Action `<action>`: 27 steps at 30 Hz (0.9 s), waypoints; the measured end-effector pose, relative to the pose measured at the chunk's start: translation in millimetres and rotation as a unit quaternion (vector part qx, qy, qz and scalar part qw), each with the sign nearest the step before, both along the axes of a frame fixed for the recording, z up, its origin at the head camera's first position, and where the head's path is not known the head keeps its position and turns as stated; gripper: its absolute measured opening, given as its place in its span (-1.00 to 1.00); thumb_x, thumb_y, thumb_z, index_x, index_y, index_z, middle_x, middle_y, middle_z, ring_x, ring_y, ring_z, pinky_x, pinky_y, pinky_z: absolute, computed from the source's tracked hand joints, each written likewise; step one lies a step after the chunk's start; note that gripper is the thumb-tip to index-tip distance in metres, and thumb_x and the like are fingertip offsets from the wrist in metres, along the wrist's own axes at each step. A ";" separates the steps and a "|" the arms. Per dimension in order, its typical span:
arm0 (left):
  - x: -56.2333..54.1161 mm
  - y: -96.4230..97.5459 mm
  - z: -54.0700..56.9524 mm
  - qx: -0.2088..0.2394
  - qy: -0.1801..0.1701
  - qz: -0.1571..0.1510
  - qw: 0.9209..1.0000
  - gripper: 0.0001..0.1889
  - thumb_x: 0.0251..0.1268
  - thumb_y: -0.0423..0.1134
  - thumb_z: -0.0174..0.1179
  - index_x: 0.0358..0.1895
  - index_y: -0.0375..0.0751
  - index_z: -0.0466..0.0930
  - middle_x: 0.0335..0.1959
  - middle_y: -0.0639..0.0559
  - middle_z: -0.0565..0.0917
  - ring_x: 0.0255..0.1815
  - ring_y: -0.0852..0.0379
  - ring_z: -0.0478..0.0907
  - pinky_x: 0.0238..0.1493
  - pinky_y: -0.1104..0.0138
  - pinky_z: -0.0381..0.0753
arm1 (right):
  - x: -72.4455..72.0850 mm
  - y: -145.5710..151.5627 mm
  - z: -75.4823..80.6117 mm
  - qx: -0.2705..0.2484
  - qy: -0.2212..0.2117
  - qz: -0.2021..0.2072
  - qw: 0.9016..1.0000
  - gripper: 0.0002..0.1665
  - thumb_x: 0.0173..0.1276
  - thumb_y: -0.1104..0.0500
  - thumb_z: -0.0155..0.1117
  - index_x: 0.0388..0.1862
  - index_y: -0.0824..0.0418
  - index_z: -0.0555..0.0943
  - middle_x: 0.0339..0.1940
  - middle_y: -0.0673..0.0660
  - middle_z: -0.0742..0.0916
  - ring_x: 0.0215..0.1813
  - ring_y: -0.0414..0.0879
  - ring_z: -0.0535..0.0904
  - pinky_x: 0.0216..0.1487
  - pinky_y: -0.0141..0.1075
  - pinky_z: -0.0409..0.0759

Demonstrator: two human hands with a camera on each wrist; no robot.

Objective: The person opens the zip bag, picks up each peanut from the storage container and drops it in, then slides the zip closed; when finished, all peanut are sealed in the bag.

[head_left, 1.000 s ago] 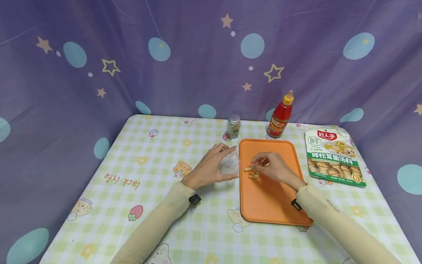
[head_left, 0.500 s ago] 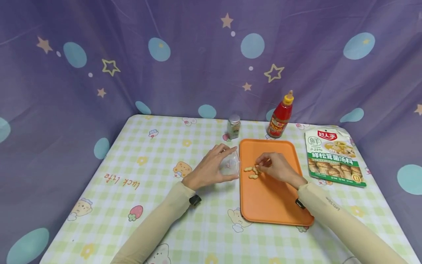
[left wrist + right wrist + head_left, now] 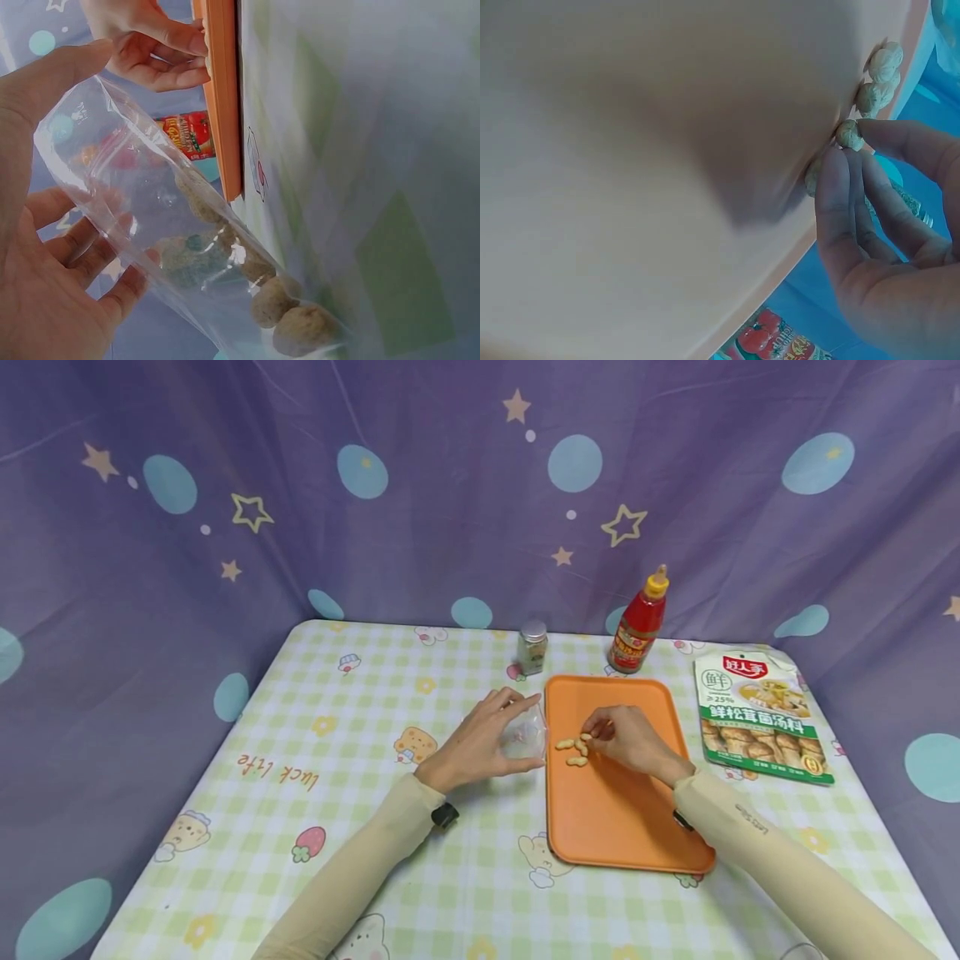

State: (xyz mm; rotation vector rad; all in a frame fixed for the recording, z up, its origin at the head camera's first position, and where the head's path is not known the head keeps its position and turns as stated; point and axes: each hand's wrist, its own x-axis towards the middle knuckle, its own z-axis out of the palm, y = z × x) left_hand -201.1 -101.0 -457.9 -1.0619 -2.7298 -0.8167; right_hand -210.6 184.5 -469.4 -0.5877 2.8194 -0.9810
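Observation:
My left hand (image 3: 476,743) grips a clear plastic container (image 3: 523,733) between thumb and fingers, beside the tray's left edge. In the left wrist view, several brown lumps that look like unshelled peanuts (image 3: 271,301) show along the lower side of this container (image 3: 112,150). Over the orange tray (image 3: 622,827), my right hand (image 3: 630,739) pinches a peanut (image 3: 850,135) between thumb and fingertips, close to the tray surface. Other unshelled peanuts (image 3: 577,762) lie on the tray just left of these fingers, close together. The right palm is partly hidden.
Behind the tray stand a small spice jar (image 3: 532,648) with a metal lid and a red sauce bottle (image 3: 637,625) with a yellow cap. A green and white food pouch (image 3: 761,717) lies right of the tray. A checked cloth (image 3: 337,827) covers the table.
My right hand has drawn slightly to the right from over the peanuts, so more of them show. The left hand and its container have stayed nearly still.

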 end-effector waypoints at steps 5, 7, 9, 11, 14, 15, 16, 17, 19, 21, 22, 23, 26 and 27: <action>0.7 -0.5 -0.9 0.004 -0.003 -0.001 1.000 -0.02 0.14 0.25 0.50 0.59 -0.08 0.34 0.24 0.07 0.49 0.07 0.13 0.41 0.14 0.17 0.49 | -0.2 -2.7 -0.4 0.019 0.008 0.004 1.000 -0.92 0.29 0.31 0.48 -0.25 0.19 0.78 -0.37 0.05 0.81 -0.32 -0.16 0.69 -0.20 -0.28 0.64; 0.9 -0.6 -1.1 0.004 -0.002 -0.001 1.000 -0.02 0.15 0.26 0.49 0.59 -0.07 0.33 0.24 0.07 0.49 0.09 0.14 0.41 0.16 0.17 0.49 | 0.0 -3.6 -0.3 0.027 0.013 0.010 1.000 -0.92 0.28 0.31 0.47 -0.26 0.18 0.79 -0.36 0.05 0.81 -0.30 -0.15 0.69 -0.18 -0.25 0.65; 0.9 -0.7 -1.4 0.003 0.000 -0.001 1.000 -0.02 0.15 0.27 0.48 0.60 -0.05 0.33 0.24 0.08 0.49 0.10 0.14 0.41 0.17 0.17 0.49 | 0.4 -4.4 0.3 0.030 0.016 0.015 0.999 -0.91 0.28 0.33 0.46 -0.26 0.18 0.79 -0.35 0.06 0.81 -0.29 -0.13 0.70 -0.17 -0.23 0.67; 1.0 -0.5 -1.5 0.004 0.002 -0.001 1.000 -0.02 0.15 0.28 0.48 0.60 -0.04 0.33 0.24 0.08 0.50 0.10 0.14 0.41 0.16 0.18 0.49 | 1.3 -4.9 1.4 0.029 0.017 0.019 0.999 -0.91 0.28 0.34 0.45 -0.27 0.19 0.79 -0.35 0.07 0.81 -0.29 -0.12 0.70 -0.18 -0.22 0.66; 0.8 -0.3 -1.5 0.005 0.006 -0.001 1.000 -0.02 0.15 0.28 0.48 0.59 -0.06 0.34 0.23 0.08 0.50 0.09 0.14 0.42 0.15 0.18 0.50 | 2.3 -5.2 2.8 0.028 0.015 0.019 0.999 -0.90 0.28 0.35 0.44 -0.27 0.19 0.79 -0.36 0.06 0.80 -0.30 -0.13 0.68 -0.19 -0.25 0.64; 0.9 -0.1 -1.3 0.005 0.007 -0.002 1.000 -0.02 0.15 0.29 0.48 0.59 -0.07 0.34 0.24 0.07 0.50 0.09 0.14 0.42 0.15 0.17 0.50 | 2.6 -5.3 3.1 0.027 0.016 0.019 0.999 -0.90 0.28 0.35 0.44 -0.27 0.19 0.79 -0.36 0.06 0.80 -0.30 -0.13 0.68 -0.20 -0.25 0.63; 1.0 -0.2 -1.0 0.005 0.007 -0.002 1.000 -0.02 0.15 0.29 0.48 0.59 -0.07 0.35 0.24 0.07 0.50 0.11 0.13 0.43 0.15 0.16 0.51 | 2.9 -5.4 3.6 0.027 0.016 0.018 0.999 -0.90 0.28 0.35 0.44 -0.27 0.18 0.79 -0.36 0.06 0.80 -0.30 -0.13 0.68 -0.20 -0.26 0.63; 1.1 -0.2 -0.7 0.005 0.007 -0.002 1.000 -0.02 0.15 0.29 0.48 0.59 -0.08 0.35 0.24 0.07 0.50 0.13 0.12 0.43 0.17 0.15 0.51 | 3.0 -5.4 3.9 0.025 0.016 0.018 0.999 -0.90 0.29 0.35 0.44 -0.27 0.19 0.79 -0.36 0.06 0.81 -0.30 -0.13 0.68 -0.20 -0.26 0.63; 1.2 -0.3 -0.1 0.003 0.005 -0.003 1.000 -0.02 0.15 0.29 0.47 0.59 -0.07 0.34 0.25 0.07 0.49 0.16 0.12 0.43 0.19 0.14 0.51 | 3.2 -5.9 4.9 0.021 0.016 0.016 1.000 -0.91 0.30 0.34 0.43 -0.25 0.19 0.79 -0.35 0.06 0.81 -0.29 -0.13 0.69 -0.19 -0.24 0.65; 1.1 -0.5 0.4 0.001 0.003 -0.003 1.000 -0.02 0.15 0.29 0.47 0.59 -0.06 0.34 0.26 0.06 0.49 0.19 0.11 0.43 0.21 0.12 0.50 | 3.6 -6.7 6.5 0.014 0.017 0.014 1.000 -0.92 0.32 0.33 0.43 -0.24 0.20 0.78 -0.32 0.07 0.82 -0.28 -0.12 0.70 -0.17 -0.20 0.67; 1.0 -0.6 0.5 0.001 0.003 -0.003 1.000 -0.02 0.15 0.29 0.47 0.59 -0.06 0.34 0.26 0.06 0.49 0.19 0.10 0.43 0.21 0.12 0.50 | 3.7 -7.3 7.5 0.012 0.017 0.013 1.000 -0.92 0.32 0.33 0.43 -0.23 0.20 0.78 -0.31 0.08 0.82 -0.28 -0.12 0.71 -0.17 -0.19 0.68; 0.8 -0.7 0.5 0.001 0.003 -0.004 1.000 -0.02 0.15 0.29 0.47 0.59 -0.05 0.34 0.26 0.06 0.49 0.20 0.10 0.43 0.22 0.11 0.50 | 3.8 -7.9 8.6 0.009 0.017 0.013 1.000 -0.92 0.33 0.32 0.43 -0.22 0.20 0.78 -0.29 0.08 0.82 -0.27 -0.12 0.71 -0.17 -0.18 0.68; 0.6 -1.2 0.4 0.000 0.004 -0.003 1.000 -0.02 0.15 0.29 0.47 0.59 -0.05 0.34 0.26 0.06 0.49 0.20 0.10 0.44 0.22 0.11 0.50 | 4.4 -10.5 12.6 0.000 0.022 0.012 1.000 -0.91 0.33 0.29 0.46 -0.19 0.20 0.77 -0.27 0.08 0.83 -0.27 -0.12 0.72 -0.17 -0.18 0.70; 0.6 -1.4 0.4 -0.001 0.004 -0.002 1.000 -0.02 0.15 0.30 0.47 0.59 -0.05 0.34 0.26 0.06 0.49 0.20 0.10 0.43 0.22 0.11 0.51 | 4.8 -11.6 14.3 -0.003 0.024 0.012 1.000 -0.91 0.33 0.29 0.46 -0.19 0.19 0.77 -0.26 0.07 0.83 -0.27 -0.12 0.71 -0.17 -0.19 0.69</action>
